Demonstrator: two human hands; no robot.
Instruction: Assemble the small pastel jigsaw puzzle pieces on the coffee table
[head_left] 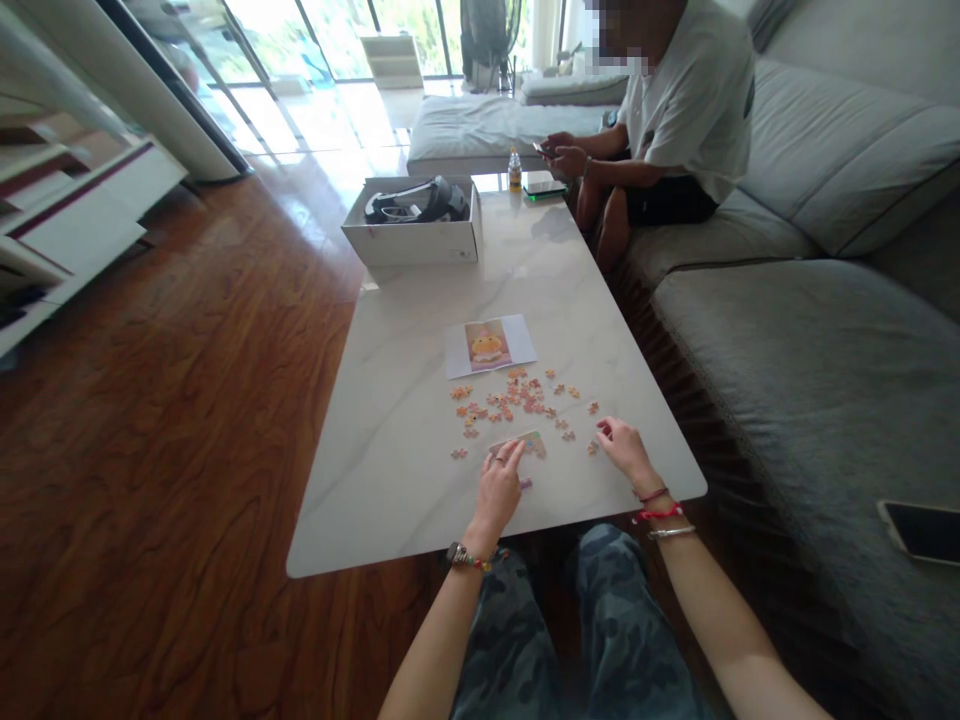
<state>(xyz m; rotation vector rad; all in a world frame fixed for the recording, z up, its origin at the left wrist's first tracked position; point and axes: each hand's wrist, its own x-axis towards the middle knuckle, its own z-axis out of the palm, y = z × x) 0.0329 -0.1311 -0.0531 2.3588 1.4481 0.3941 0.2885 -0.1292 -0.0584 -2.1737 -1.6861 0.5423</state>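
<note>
Left hand: the bare left hand point(498, 492) has its fingers close together at a flat, multicoloured strip of joined jigsaw pieces point(535, 444); whether they grip it or only rest on it, I cannot tell.
Right hand: the bare right hand point(625, 447) is bent at the fingers just beside a small loose jigsaw piece point(592, 448); whether the fingertips hold anything, I cannot tell.
Near the left hand: a small purple piece point(526, 484).
Beyond the hands: scattered pink and orange jigsaw pieces point(532, 396).
Behind the pieces: a white paper sheet with a yellow figure printed on it point(487, 345).
Under all these: a white, marble-patterned desk point(397, 450).
Desk's far end: an open white cardboard box point(420, 245) holding dark gear, and a small bottle point(514, 172).
Grey sofa point(787, 400): a person in a white shirt point(697, 100), holding a phone.
</note>
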